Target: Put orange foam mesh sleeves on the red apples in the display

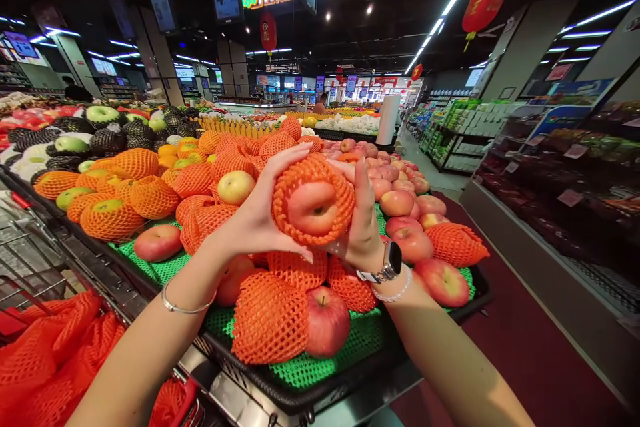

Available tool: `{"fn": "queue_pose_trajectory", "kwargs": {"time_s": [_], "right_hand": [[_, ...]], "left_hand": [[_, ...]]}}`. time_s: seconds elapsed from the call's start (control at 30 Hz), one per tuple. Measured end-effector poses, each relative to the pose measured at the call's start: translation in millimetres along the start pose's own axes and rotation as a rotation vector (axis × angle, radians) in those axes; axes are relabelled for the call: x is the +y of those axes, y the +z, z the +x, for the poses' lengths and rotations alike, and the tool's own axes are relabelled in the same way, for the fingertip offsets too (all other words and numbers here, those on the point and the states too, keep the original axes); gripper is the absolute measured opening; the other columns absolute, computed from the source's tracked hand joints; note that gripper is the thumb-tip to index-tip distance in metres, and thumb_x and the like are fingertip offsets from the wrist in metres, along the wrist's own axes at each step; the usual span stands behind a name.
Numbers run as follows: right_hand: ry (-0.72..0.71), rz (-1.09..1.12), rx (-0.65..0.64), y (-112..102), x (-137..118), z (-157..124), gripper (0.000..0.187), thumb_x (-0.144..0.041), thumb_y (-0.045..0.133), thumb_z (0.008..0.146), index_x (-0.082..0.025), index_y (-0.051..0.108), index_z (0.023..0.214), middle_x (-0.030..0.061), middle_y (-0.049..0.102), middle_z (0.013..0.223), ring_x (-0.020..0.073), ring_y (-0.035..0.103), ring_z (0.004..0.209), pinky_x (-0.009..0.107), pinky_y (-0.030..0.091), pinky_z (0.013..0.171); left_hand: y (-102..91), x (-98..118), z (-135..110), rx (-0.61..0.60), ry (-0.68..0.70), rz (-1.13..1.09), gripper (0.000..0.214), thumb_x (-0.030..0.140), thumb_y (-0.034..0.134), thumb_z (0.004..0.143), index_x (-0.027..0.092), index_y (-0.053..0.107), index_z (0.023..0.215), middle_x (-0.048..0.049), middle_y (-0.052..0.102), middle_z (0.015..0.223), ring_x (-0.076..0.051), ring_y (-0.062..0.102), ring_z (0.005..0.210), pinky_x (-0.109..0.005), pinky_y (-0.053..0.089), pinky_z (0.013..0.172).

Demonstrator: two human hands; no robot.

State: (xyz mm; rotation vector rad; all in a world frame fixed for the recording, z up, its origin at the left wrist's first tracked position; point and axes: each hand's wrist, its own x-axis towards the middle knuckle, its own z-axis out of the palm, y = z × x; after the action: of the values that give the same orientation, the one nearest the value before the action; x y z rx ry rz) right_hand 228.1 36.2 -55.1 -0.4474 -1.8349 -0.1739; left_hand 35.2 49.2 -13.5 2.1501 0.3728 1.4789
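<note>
Between my hands, an apple (313, 205) sits inside an orange foam net sleeve (286, 219), its blossom or stem end facing me. My left hand (260, 207) curves around its left side, thumb below and fingers over the top. My right hand (364, 220) holds the right side, with some fingers hidden behind the fruit. Underneath are a netted apple (273, 317) and a bare red apple (327, 321), both lying on green mesh matting (310, 372). Another netted apple (455, 244) and a bare apple (443, 281) rest near the right edge.
A black display rim (280, 392) runs along the front. At left stands a shopping cart (30, 267), near a pile of empty orange foam nets (55, 347). Netted orange fruit (110, 217) fills the left side. Packaged-goods shelving (565, 213) lines the right beyond a red floor strip (525, 320).
</note>
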Motion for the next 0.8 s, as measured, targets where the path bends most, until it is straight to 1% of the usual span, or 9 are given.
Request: {"fn": "queue_pose_trajectory", "kwargs": {"time_s": [0.07,0.13,0.23,0.3,0.43,0.53,0.6,0.67,0.8], "right_hand": [[0.024,0.008,-0.004,2,0,1,0.107,-0.046,0.076,0.078,-0.052,-0.001,0.152,-0.0048,0.038,0.153,0.0262,0.043,0.14,0.045,0.029,0.124],[0.05,0.011,-0.005,3,0,1,0.101,-0.046,0.071,0.082,-0.052,-0.001,0.152,-0.0066,0.036,0.155,0.0243,0.039,0.143,0.045,0.026,0.125],[0.084,0.021,-0.013,3,0,2,0.095,-0.043,0.071,0.083,-0.049,0.008,0.153,-0.0076,0.028,0.161,0.0248,0.029,0.149,0.048,0.024,0.127],[0.076,0.02,-0.027,2,1,2,0.093,-0.039,0.073,0.082,-0.045,0.014,0.153,-0.006,0.025,0.162,0.0247,0.026,0.15,0.049,0.022,0.127],[0.077,0.075,-0.02,1,-1,3,0.093,-0.035,0.077,0.079,-0.041,0.02,0.153,-0.0035,0.032,0.16,0.0233,0.031,0.148,0.044,0.025,0.127],[0.19,0.181,0.029,7,-4,2,0.096,-0.048,0.078,0.075,-0.038,0.022,0.153,0.0002,0.038,0.157,0.0259,0.033,0.147,0.046,0.025,0.126],[0.275,0.219,0.055,13,-5,2,0.096,-0.058,0.073,0.077,-0.036,0.02,0.154,0.002,0.033,0.16,0.0276,0.031,0.148,0.049,0.025,0.125],[0.287,0.176,0.054,17,-6,2,0.093,-0.063,0.064,0.081,-0.036,0.014,0.155,0.0025,0.023,0.164,0.0277,0.024,0.151,0.052,0.022,0.125],[0.213,-0.006,-0.084,15,-3,4,0.083,-0.051,0.057,0.091,-0.038,0.008,0.156,-0.0005,0.009,0.167,0.0247,0.01,0.154,0.053,0.011,0.126]], "left_hand": [[2.0,2,1,0.042,-0.048,-0.052,0.094,0.048,0.096,0.033,0.025,0.062,0.117,-0.0126,0.05,0.142,-0.044,0.025,0.146,-0.059,0.019,0.121],[2.5,3,2,0.04,-0.062,-0.063,0.088,0.049,0.096,0.037,0.025,0.063,0.115,-0.0133,0.05,0.141,-0.044,0.021,0.147,-0.059,0.02,0.121],[2.6,2,2,0.003,-0.024,-0.029,0.084,0.052,0.093,0.045,0.025,0.061,0.118,-0.0128,0.049,0.141,-0.042,0.021,0.148,-0.057,0.021,0.122],[4.5,1,1,0.009,-0.009,-0.006,0.086,0.052,0.093,0.045,0.025,0.06,0.12,-0.0123,0.05,0.14,-0.042,0.023,0.147,-0.056,0.02,0.122],[15.6,0,-5,0.137,-0.023,0.017,0.092,0.05,0.093,0.044,0.025,0.056,0.124,-0.0107,0.048,0.143,-0.04,0.024,0.146,-0.053,0.019,0.124],[26.8,-1,-8,0.252,-0.052,-0.067,0.094,0.047,0.092,0.05,0.026,0.049,0.13,-0.0082,0.045,0.147,-0.036,0.028,0.147,-0.047,0.023,0.124],[32.7,-2,-7,0.29,-0.148,-0.233,0.091,0.047,0.089,0.055,0.024,0.047,0.132,-0.0085,0.049,0.145,-0.035,0.037,0.143,-0.045,0.031,0.12],[36.0,-4,-4,0.3,-0.324,-0.453,0.08,0.047,0.083,0.062,0.022,0.048,0.13,-0.0098,0.058,0.136,-0.034,0.048,0.135,-0.045,0.042,0.114],[33.4,-6,2,0.246,-0.649,-0.758,0.051,0.046,0.07,0.078,0.019,0.058,0.119,-0.0108,0.07,0.116,-0.031,0.061,0.123,-0.044,0.053,0.104]]}}
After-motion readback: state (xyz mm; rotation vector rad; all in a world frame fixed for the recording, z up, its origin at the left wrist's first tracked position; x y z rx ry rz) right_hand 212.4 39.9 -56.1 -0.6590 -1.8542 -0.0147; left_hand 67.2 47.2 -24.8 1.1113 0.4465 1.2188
